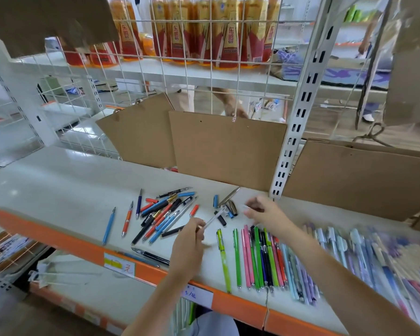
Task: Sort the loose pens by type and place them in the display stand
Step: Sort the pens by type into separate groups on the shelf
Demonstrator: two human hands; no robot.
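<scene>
My left hand [188, 241] pinches the near end of a clear white pen [215, 217] that slants up to the right over the shelf. My right hand [267, 213] hovers just right of the pen's far end, fingers curled round a small pale piece, blurred. A loose heap of blue, red and black pens [164, 215] lies left of my hands. A tidy row of green, pink and dark pens [257, 258] lies in front of my right wrist, and pale blue and purple pens [349, 253] continue to the right.
The white shelf [58, 190] has an orange front edge [66, 241] with price tags. Brown cardboard sheets [226, 149] lean against the wire grid behind. A white upright post [286, 146] stands at the back. Bottled drinks [218, 32] fill the shelf above.
</scene>
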